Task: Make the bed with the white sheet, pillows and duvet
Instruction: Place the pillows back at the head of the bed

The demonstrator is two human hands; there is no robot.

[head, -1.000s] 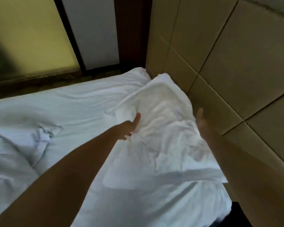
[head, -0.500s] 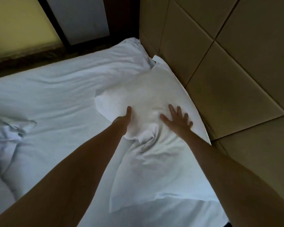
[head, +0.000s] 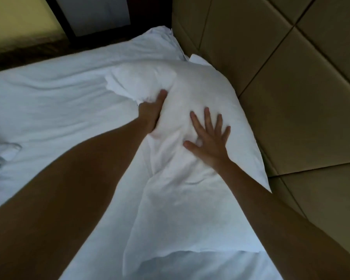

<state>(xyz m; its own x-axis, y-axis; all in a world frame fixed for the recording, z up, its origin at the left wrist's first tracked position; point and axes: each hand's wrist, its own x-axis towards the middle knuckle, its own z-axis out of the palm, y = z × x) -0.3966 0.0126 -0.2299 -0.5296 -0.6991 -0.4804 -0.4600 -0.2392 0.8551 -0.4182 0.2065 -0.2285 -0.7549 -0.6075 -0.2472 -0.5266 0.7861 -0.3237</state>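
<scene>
The sheet [head: 59, 102] takes up most of your view. It is white, spread over the bed, and rippled with long shallow creases running toward the far corner. To your right the headboard [head: 291, 98] rises in tan padded panels split by dark seams, and it meets the bed along a slanted line.

The pillow [head: 200, 93] lies on the sheet right against the headboard, lengthwise along it. Its far end is plump and its near end is flatter, and the open hem of its case falls loose toward you. The far left corner of the pillow is bunched and lifted a little off the sheet.

A yellow panel [head: 18, 17] and a dark frame stand beyond the far edge of the bed. At the left edge of view a crumpled white cloth [head: 0, 158] lies on the sheet. I cannot tell whether it is the duvet.

Your left hand [head: 150, 114] grips the pillow's left side just under the bunched corner, with the thumb on top and the fingers hidden in the fabric. Your right hand [head: 208, 142] rests flat on the middle of the pillow, its fingers [head: 207, 120] straight and spread, pressing a shallow dent.
</scene>
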